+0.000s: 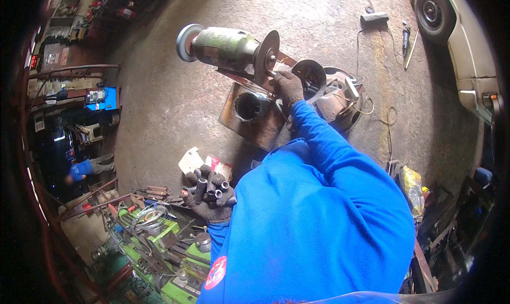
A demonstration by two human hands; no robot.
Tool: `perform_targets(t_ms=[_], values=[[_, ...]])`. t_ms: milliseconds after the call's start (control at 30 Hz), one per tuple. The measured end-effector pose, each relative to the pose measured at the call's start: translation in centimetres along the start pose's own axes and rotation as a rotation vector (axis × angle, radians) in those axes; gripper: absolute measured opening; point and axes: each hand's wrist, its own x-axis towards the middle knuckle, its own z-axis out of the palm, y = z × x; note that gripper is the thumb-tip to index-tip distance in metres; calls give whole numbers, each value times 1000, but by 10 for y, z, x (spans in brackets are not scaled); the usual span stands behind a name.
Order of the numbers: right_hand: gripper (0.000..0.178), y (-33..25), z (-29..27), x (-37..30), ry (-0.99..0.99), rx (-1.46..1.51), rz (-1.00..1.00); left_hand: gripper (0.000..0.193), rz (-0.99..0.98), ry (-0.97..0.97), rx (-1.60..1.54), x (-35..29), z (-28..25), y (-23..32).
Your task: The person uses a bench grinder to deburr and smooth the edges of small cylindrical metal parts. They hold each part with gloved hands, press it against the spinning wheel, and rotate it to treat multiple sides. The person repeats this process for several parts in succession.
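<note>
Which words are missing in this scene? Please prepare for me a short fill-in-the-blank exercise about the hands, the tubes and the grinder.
1. The left hand and the right hand both wear dark ____.
2. The bunch of short metal tubes is held in the ____ hand.
3. The brownish disc of the grinder is on the side nearer the ____ hand.
4. The sleeve of the right arm is ____.

Missing words: gloves; left; right; blue.

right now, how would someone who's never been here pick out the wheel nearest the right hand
Follow the bright blue right sleeve up to the gloved right hand, beside a green-bodied, two-wheeled grinder. The one meant is the thin brown disc next to that hand, unlike the thicker, pale wheel at the grinder's left end.
</note>
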Motion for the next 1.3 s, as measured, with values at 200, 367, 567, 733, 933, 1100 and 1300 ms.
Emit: perform_targets(t_ms=[200,367,567,733,933,1100,1300], values=[[34,3,-3,-4,-20,-181,-95,71,46,-31,-11,0,2,-4],[36,32,-13,14,-72,-239,-232,70,-9,10,-24,-1,-1,1],[37,24,-7,2,-54,-230,-221,69,37,31,-33,-4,-8,-3],[36,16,-3,-4,-31,-210,-202,67,-7,59,-79,-6,-7,2],[34,-3,3,-18,-43,-199,-98,63,-8,35,-119,-11,-25,7],[31,6,-5,-4,-101,-34,-11,59,32,-14,-88,-3,-14,-2],[28,19,-18,-12,-244,-100,-165,60,123,22,-65,9,16,-16]])
